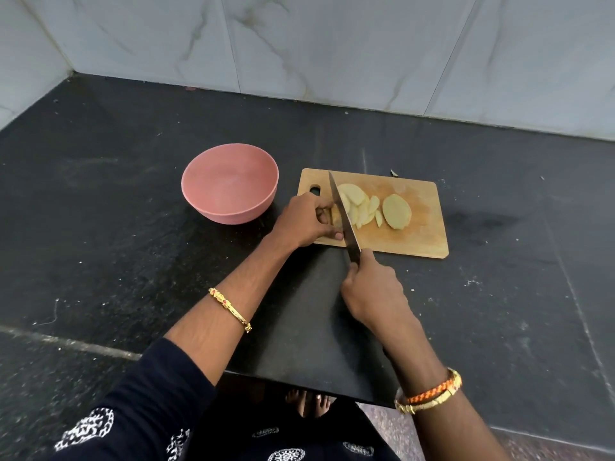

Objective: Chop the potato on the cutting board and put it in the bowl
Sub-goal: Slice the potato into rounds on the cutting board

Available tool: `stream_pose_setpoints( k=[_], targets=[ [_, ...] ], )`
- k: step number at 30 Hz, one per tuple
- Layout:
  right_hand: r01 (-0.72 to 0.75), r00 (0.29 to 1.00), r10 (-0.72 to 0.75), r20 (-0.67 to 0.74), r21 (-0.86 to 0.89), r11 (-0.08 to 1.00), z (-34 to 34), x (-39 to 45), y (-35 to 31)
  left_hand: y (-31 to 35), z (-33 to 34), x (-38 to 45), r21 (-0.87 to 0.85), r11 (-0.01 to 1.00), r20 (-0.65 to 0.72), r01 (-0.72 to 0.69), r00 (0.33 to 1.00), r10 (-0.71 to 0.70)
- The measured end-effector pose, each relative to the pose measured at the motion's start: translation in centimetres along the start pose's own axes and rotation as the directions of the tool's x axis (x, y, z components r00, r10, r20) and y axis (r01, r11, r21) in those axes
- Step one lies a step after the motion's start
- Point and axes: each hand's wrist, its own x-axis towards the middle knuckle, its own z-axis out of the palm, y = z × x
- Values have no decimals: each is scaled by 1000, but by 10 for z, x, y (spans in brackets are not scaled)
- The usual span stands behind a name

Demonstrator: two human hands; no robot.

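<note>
Both hands are at work on the wooden cutting board [416,241]. Left hand [304,221] curls its fingers over the last uncut piece of potato [335,215] at the board's left end, pinning it down, thumb stretched along the near side almost to the blade. Right hand [372,287] is wrapped tight round the handle of a chef's knife [342,211], just off the board's near edge; the blade runs away from the body and seems to rest in the potato right beside the left fingertips.

To the right of the blade lie the cut slices [357,204], fanned and overlapping, with one larger oval slice [396,211] a little apart toward the middle of the board. A pink bowl [229,183] stands just left of the board on the black stone counter [100,194]; nothing shows inside it, so the chopping looks nearly done and the transfer not yet begun.

The risk is in how little potato is left. The held piece is mostly hidden under the fingers, and the blade stands very near them; a stroke that wanders left, or a stub that rolls under pressure, could nick a fingertip or the thumb. The board lies near the counter's front corner and a hard push could slide it. Later, slices carried to the bowl could drop in the gap onto the counter.
</note>
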Motion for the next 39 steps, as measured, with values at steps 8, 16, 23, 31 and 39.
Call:
stream_pose_setpoints(
  k=[8,16,23,31,39],
  targets=[
    [62,997,-52,-62,155,986,-10,-3,18,-5,2,2,-49,998,-5,29,1000,-29],
    [67,998,-63,-28,157,985,-11,12,6,-5,0,0,-114,993,3,14,1000,-14],
    [47,999,-43,-24,185,982,-6,10,6,-6,0,1,-108,994,-8,16,1000,-17],
    [73,997,-69,-29,172,982,-7,11,2,-6,0,1,-123,992,-1,18,1000,-19],
    [61,998,-59,-18,111,992,-6,16,-10,-5,0,3,-121,993,27,-1,1000,4]
  ],
)
